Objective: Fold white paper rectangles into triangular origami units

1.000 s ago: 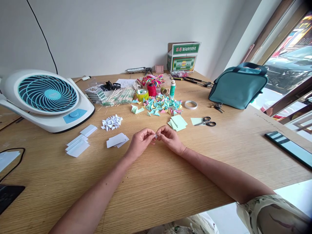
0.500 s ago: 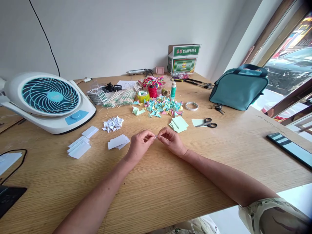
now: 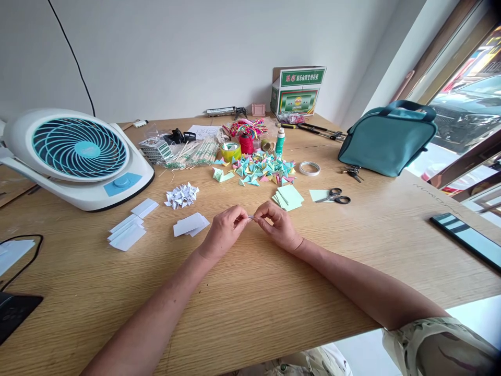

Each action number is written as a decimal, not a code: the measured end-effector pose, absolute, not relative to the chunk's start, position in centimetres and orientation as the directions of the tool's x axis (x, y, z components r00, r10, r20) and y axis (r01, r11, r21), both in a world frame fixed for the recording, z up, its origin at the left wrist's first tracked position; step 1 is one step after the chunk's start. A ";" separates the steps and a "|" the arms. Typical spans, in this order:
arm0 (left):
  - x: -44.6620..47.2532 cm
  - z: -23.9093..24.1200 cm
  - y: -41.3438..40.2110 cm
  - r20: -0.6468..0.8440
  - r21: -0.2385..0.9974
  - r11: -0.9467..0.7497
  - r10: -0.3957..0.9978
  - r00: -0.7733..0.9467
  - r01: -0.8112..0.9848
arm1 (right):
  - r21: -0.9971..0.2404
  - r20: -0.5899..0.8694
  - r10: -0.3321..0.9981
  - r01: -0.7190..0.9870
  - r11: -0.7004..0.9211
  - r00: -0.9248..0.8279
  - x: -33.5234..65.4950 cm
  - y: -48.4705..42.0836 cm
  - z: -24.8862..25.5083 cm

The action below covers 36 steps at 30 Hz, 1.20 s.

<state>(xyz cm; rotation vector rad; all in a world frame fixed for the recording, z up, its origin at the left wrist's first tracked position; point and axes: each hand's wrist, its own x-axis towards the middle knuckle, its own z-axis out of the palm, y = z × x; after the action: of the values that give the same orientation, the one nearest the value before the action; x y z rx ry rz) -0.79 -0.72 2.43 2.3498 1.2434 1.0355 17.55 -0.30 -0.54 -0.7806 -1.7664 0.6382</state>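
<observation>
Between my two hands is a small folded piece of white paper [image 3: 251,218], mostly covered by the fingertips. My left hand [image 3: 227,230] pinches one end of it, and my right hand [image 3: 277,225] pinches the other. Just left of the hands lie a few white paper slips [image 3: 188,224]. Behind those, a heap of white folded paper pieces [image 3: 182,196] rests on the table. More white slips [image 3: 127,232] are spread further left. Beyond my right hand sits a stack of pale green paper [image 3: 288,197], with coloured folded paper pieces [image 3: 262,168] behind it.
A fan [image 3: 84,156] stands at the left of the wooden table [image 3: 242,313]. Scissors [image 3: 334,196] lie on green paper at right, near a tape roll [image 3: 309,168], keys [image 3: 353,173] and a teal bag [image 3: 385,138]. A phone [image 3: 467,240] lies at the right edge.
Both hands keep their pinch on the paper, and the fingertips have drawn slightly apart, baring a little more of it. The camera view has shifted slightly.
</observation>
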 end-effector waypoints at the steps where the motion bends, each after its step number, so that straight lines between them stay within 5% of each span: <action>1: -0.7 2.4 -0.7 0.451 0.578 -0.574 0.817 0.358 0.580 | -0.729 0.611 0.756 0.205 0.653 -0.234 17.5 -0.3 -0.5; 6: -0.4 2.4 -0.8 0.378 0.713 -0.482 0.876 0.301 0.508 | -0.747 0.602 0.767 0.181 0.639 -0.224 17.4 -0.5 -0.5; 11: -0.2 2.4 -1.0 0.410 0.684 -0.504 0.863 0.294 0.527 | -0.916 0.402 0.900 -0.089 0.392 -0.167 17.0 0.0 -1.6; 17: -0.3 2.2 -1.1 0.381 0.699 -0.481 0.877 0.294 0.529 | -0.949 0.264 0.937 -0.236 0.209 -0.228 16.9 0.4 -1.5; 36: -0.2 2.2 -1.0 0.296 0.844 -0.349 0.936 0.189 0.406 | -0.912 0.373 0.913 -0.248 0.328 -0.165 16.7 0.2 -1.2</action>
<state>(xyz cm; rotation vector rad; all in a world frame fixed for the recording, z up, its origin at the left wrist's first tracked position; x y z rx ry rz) -0.20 -1.03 2.22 1.8572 1.2561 1.1132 16.65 0.17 -1.16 -0.6770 -1.3445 1.1753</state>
